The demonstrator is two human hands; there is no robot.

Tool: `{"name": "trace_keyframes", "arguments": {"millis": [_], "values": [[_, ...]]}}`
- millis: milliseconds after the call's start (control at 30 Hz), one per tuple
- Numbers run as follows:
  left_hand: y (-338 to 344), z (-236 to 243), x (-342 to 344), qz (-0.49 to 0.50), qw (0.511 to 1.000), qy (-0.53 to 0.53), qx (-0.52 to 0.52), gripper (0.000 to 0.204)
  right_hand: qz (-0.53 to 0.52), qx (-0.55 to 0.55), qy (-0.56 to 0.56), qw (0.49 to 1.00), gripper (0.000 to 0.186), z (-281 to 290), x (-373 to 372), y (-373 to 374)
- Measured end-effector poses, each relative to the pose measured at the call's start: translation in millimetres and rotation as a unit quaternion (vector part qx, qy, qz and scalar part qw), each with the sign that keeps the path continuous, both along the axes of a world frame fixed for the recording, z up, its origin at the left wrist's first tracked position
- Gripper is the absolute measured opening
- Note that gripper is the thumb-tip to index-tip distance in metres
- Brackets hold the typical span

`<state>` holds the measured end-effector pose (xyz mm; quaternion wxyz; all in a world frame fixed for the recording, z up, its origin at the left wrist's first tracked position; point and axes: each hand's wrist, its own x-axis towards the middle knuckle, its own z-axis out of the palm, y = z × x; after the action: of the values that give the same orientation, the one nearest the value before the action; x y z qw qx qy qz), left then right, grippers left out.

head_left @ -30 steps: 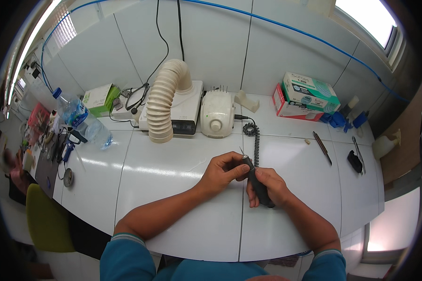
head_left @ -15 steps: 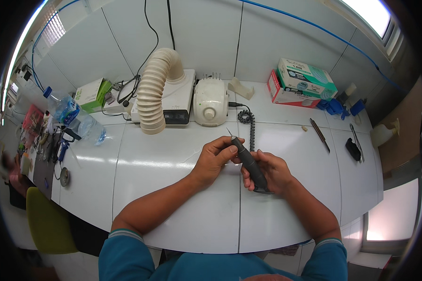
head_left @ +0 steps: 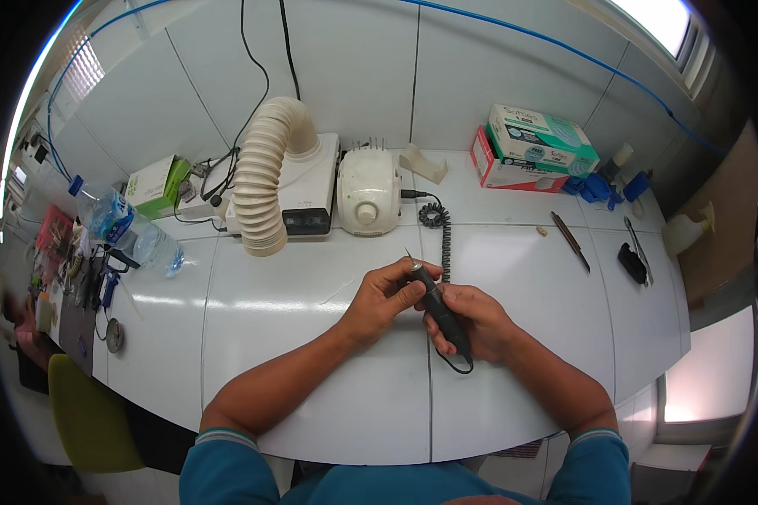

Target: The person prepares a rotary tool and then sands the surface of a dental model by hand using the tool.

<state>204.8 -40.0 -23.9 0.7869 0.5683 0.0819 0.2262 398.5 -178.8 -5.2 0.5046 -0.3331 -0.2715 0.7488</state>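
My left hand [head_left: 379, 303] is closed around the upper part of a dark grey rotary handpiece [head_left: 446, 316], thumb near its silver collar, with a thin bit pointing up and away from me. Lower down, my right hand [head_left: 484, 324] wraps the handpiece body, from whose bottom end a black cord loops. Beyond my hands, a coiled cable [head_left: 444, 249] runs to a white control unit [head_left: 372, 192] with a knob and small bits standing on top, beside a white dust extractor [head_left: 310, 198] with a bent ribbed hose [head_left: 259, 198].
A water bottle [head_left: 139, 236], green box [head_left: 152, 189], cables and small tools lie left. At right are stacked boxes [head_left: 539, 143], blue plastic items [head_left: 591, 189], a brown pen-like tool [head_left: 570, 242], tweezers [head_left: 640, 248] and a black object [head_left: 632, 263]. Another person [head_left: 27, 337] is at far left.
The handpiece has shifted slightly with both hands, and the cord loop below it now shows. My right fingers have resettled on its body. The whole view has moved a little.
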Motion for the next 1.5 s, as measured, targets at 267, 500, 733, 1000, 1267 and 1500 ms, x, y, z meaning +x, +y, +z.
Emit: {"name": "trace_keyframes", "arguments": {"millis": [267, 500, 733, 1000, 1267, 1500], "values": [[2, -4, 1, -0.018, 0.998, -0.049, -0.019, 0.032, -0.016, 0.057, -0.176, 0.983, 0.033, 22, -11, -3], [2, -6, 1, -0.008, 0.998, -0.051, -0.024, 0.031, -0.024, 0.077, -0.224, 0.971, 0.021, 32, -13, -4], [3, -7, -3, -0.006, 0.999, -0.042, -0.032, 0.033, -0.042, 0.058, -0.224, 0.972, 0.022, 34, -19, -5], [1, -6, -4, 0.005, 0.999, -0.019, -0.030, 0.036, -0.071, 0.072, -0.246, 0.964, 0.023, 29, -23, -5], [2, -9, -4, -0.006, 0.998, -0.043, -0.055, 0.035, -0.046, 0.067, -0.273, 0.958, 0.025, 22, -21, -9], [4, -4, -4, -0.031, 0.996, -0.054, -0.057, 0.030, -0.053, 0.102, -0.287, 0.951, 0.026, 23, -21, -12]]}}
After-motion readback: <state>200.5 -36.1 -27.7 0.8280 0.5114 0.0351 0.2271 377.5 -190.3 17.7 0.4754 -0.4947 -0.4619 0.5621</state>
